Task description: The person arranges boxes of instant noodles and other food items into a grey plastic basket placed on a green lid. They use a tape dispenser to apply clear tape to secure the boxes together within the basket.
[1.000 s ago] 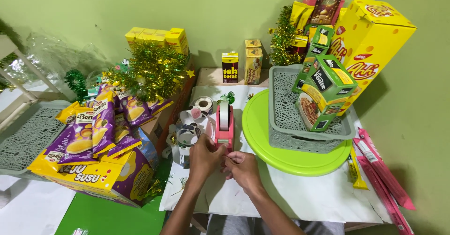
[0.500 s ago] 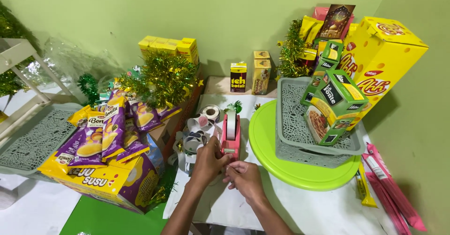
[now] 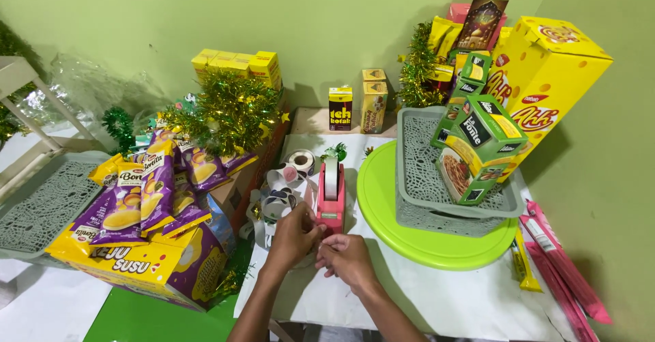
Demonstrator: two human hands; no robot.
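While both hands sit at the near end of the pink tape dispenser [image 3: 331, 202] on the white tabletop [image 3: 450, 301], left hand [image 3: 295, 236] fingers are curled, touching the dispenser base. Right hand [image 3: 346, 259] is loosely fisted just beside it; can't tell what it pinches. Green round tray [image 3: 382, 212] to the right carries a grey basket [image 3: 416, 178].
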